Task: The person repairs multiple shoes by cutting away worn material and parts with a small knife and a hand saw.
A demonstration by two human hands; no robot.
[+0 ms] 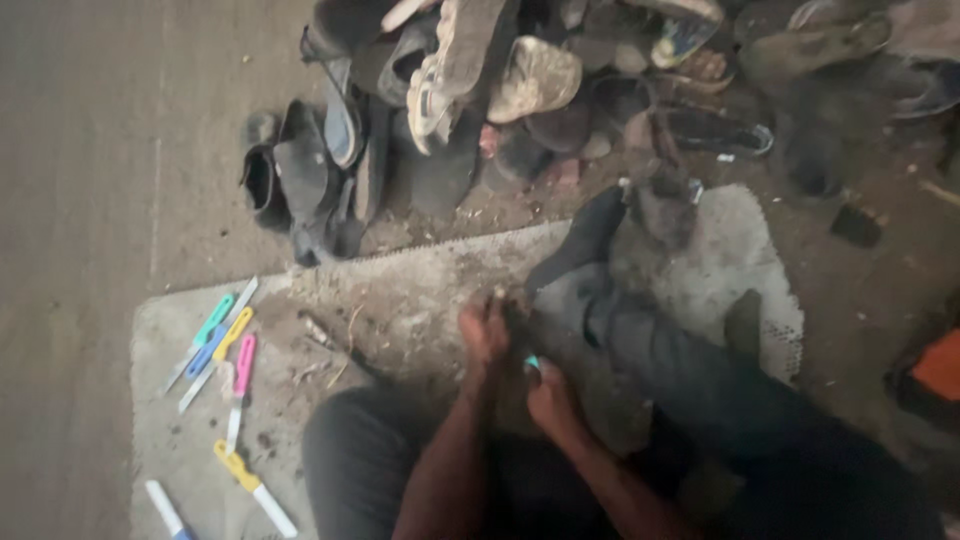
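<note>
My left hand (487, 330) is curled over the edge of a dark item (560, 290) that lies across my dark-trousered leg (700, 380). Blur hides what that item is. Just below it, my right hand (552, 398) is closed on a small teal-handled knife (533, 362), whose tip points toward my left hand. Both hands are close together over the middle of a dirty grey mat (420, 290). My other knee (360, 450) is at the bottom centre.
Several small knives with coloured handles lie on the mat's left side, among them a green one (213, 320), a pink one (243, 365) and a yellow one (240, 465). A pile of worn shoes (500, 90) fills the top. An orange object (940, 365) sits at the right edge.
</note>
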